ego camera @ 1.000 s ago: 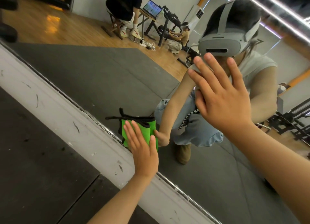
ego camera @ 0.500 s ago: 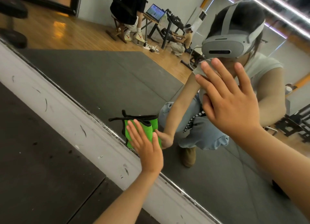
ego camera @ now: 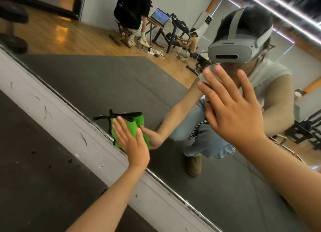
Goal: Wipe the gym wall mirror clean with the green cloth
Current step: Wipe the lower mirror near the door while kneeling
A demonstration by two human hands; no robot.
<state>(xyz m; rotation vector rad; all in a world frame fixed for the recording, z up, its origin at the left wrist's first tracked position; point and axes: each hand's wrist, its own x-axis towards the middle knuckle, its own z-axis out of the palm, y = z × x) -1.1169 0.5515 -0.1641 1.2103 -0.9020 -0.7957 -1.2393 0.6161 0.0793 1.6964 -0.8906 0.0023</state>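
Cloth (ego camera: 131, 125), green with black trim, is flattened against the mirror (ego camera: 97, 78) at its very bottom edge, just above the white sill (ego camera: 57, 118), with the trimmed edge showing past the fingertips. Left hand (ego camera: 135, 148) lies on it, fingers (ego camera: 121, 129) straight and slightly spread, pressing rather than gripping. Nearly all the glass lies up and to the right of the cloth, so I judge the stroke must run that way. Right hand (ego camera: 236, 113) rests flat on the glass, well apart, holding nothing.
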